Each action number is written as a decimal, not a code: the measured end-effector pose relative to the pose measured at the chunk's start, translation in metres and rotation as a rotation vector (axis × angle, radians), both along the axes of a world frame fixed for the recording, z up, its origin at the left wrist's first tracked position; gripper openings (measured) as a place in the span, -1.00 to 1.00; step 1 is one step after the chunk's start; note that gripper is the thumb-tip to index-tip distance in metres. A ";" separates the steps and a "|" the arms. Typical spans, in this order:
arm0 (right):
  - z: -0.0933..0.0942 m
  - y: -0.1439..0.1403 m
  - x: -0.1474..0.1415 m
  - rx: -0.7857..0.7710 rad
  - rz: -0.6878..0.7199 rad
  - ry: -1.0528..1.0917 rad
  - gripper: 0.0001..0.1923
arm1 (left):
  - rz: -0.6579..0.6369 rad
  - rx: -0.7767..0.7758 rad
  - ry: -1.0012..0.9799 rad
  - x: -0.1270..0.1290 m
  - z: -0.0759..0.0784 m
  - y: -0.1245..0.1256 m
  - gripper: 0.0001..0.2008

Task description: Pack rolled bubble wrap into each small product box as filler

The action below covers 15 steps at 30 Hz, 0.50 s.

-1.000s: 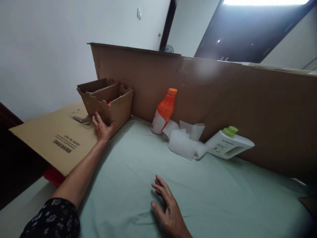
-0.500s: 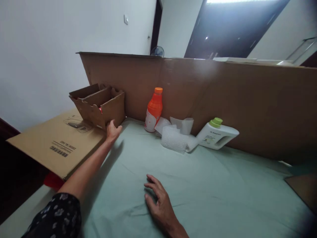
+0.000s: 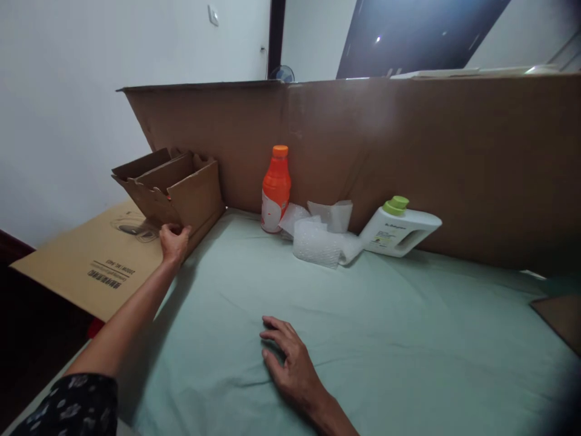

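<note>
At the front lower corner of an open cardboard box (image 3: 195, 194), my left hand (image 3: 173, 243) has its fingers curled, thumb beside them. Whatever is between those fingers is too small or hidden to make out. The box has upright dividers, and a bit of red shows inside. Beneath the hand and box lies a flat printed carton (image 3: 104, 242). My right hand (image 3: 293, 363) is over the pale green sheet (image 3: 390, 345), fingers loosely spread and holding nothing.
An orange bottle (image 3: 276, 188) stands against a tall cardboard panel (image 3: 431, 151). Crumpled bubble wrap (image 3: 318, 242) lies beside it. A white jug (image 3: 399, 233) with a green cap leans back at the right. A brown cardboard piece (image 3: 560, 321) sits at the right edge.
My left hand has moved left and a little nearer along the box's lower front, its fingers now more curled. The view has tilted down slightly. My right hand has barely moved.
</note>
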State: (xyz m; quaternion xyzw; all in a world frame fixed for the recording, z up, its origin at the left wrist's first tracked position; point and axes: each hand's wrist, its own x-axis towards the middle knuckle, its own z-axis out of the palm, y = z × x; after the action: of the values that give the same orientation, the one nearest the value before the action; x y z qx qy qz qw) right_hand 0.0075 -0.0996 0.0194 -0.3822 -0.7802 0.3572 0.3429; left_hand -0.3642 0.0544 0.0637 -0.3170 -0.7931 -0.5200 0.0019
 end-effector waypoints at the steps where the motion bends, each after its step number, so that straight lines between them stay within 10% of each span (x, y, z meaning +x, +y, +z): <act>1: 0.000 0.000 0.000 0.002 -0.002 0.000 -0.71 | 0.010 -0.010 -0.010 -0.004 0.000 0.004 -0.76; 9: 0.000 -0.005 0.000 -0.019 0.008 0.001 -0.71 | 0.023 -0.074 -0.014 -0.009 -0.004 0.030 -0.80; 15: -0.002 -0.005 -0.004 -0.012 -0.009 0.030 -0.69 | -0.083 -0.172 0.026 0.008 0.002 -0.002 -0.75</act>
State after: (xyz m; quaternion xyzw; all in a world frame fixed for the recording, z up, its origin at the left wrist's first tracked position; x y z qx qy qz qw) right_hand 0.0032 -0.1041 0.0178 -0.3822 -0.7711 0.3660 0.3541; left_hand -0.3566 0.0524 0.0655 -0.3552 -0.8210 -0.4455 -0.0365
